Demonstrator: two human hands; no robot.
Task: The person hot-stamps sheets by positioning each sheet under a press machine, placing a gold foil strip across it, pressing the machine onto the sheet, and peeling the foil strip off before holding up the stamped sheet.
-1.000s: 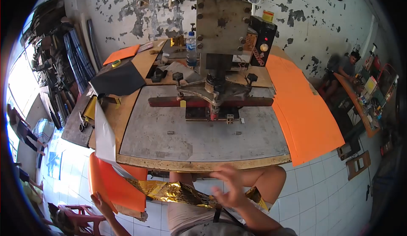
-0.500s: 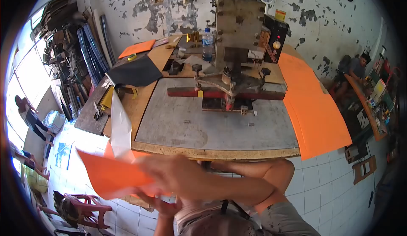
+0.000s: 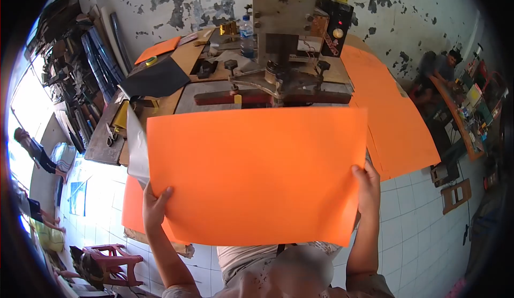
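A wide orange sheet (image 3: 257, 175) is held up in front of me, spread between both hands. My left hand (image 3: 156, 204) pinches its left edge, thumb on the near face. On the opposite edge, my right hand (image 3: 367, 185) grips the sheet the same way. The sheet hides most of the grey work plate and the lower part of the press (image 3: 281, 78) behind it. Just beyond my left hand hangs a whitish sheet (image 3: 138, 148). More orange sheets (image 3: 133, 204) lie low at the left, partly covered.
Stacked orange sheets (image 3: 399, 121) lie at the table's right side. Black material (image 3: 155, 78), scissors (image 3: 111, 136) and a water bottle (image 3: 246, 36) are on the table. A red stool (image 3: 115, 266) stands at lower left. A person (image 3: 444, 68) sits at the far right; others are at the left.
The orange sheet has come up from the lower left and is now spread out before the press. My hands, close together half a second ago, are now apart at its two side edges.
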